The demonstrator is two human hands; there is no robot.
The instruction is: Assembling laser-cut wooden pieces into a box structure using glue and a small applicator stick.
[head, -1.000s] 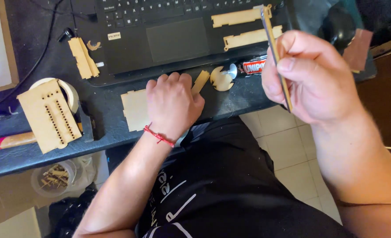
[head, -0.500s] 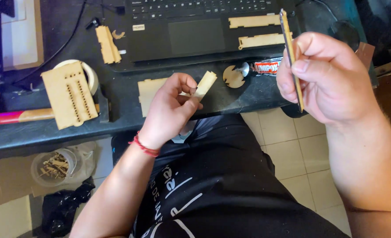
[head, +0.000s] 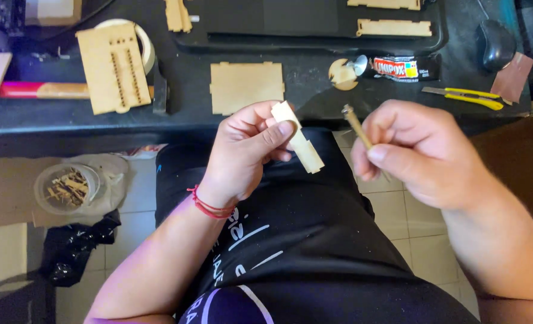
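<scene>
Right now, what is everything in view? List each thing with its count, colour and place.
Notched wood strip: 1, pale tan, in left-hand fingers.
Thin stick tool: 1, brownish, in right hand.
Square wood panel: 1, tan, desk edge.
Perforated wood panel: 1, tan, desk left, over a tape roll.
Long wood strips: 2, tan, on the laptop.
Glue tube: 1, dark with a colourful label, desk right.
Utility knife: 1, yellow, desk right.
Mouse: 1, black, far right.
Scrap tub: 1, clear, floor left.
Left hand: red wrist cord.
Right hand: bare.
</scene>
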